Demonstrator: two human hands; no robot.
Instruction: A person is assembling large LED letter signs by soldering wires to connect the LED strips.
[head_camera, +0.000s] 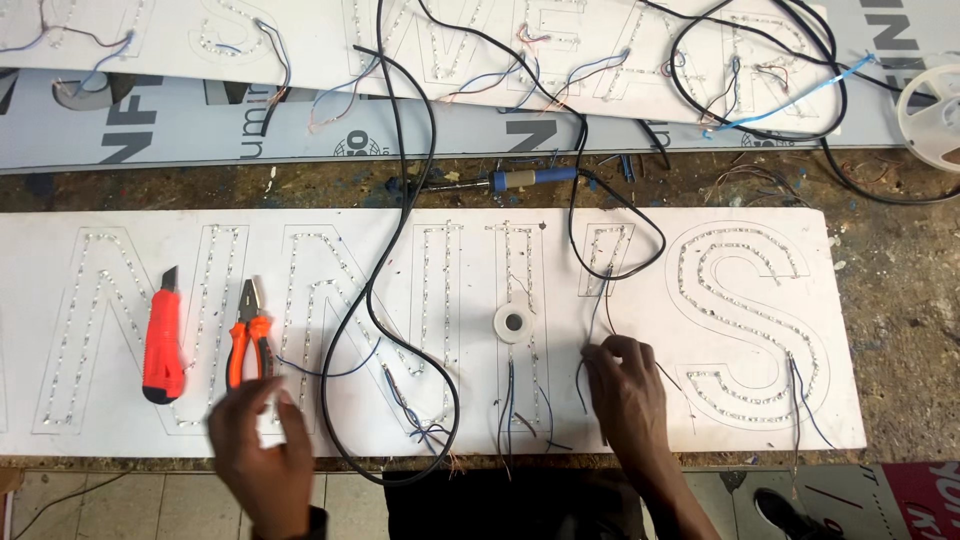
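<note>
A: A big white sign board (880, 420) lies on a messy bench. What is in the right hand (625, 385)?

B: It pinches thin dark wires (598, 300). The left hand (262, 440) is open, just below the orange pliers (250, 345). I think it must grab them next.

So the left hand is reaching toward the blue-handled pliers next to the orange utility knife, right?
Not quite: the head view shows the pliers have orange handles, not blue. The rest holds: the left hand is just below them, and they lie beside the orange utility knife.
</note>
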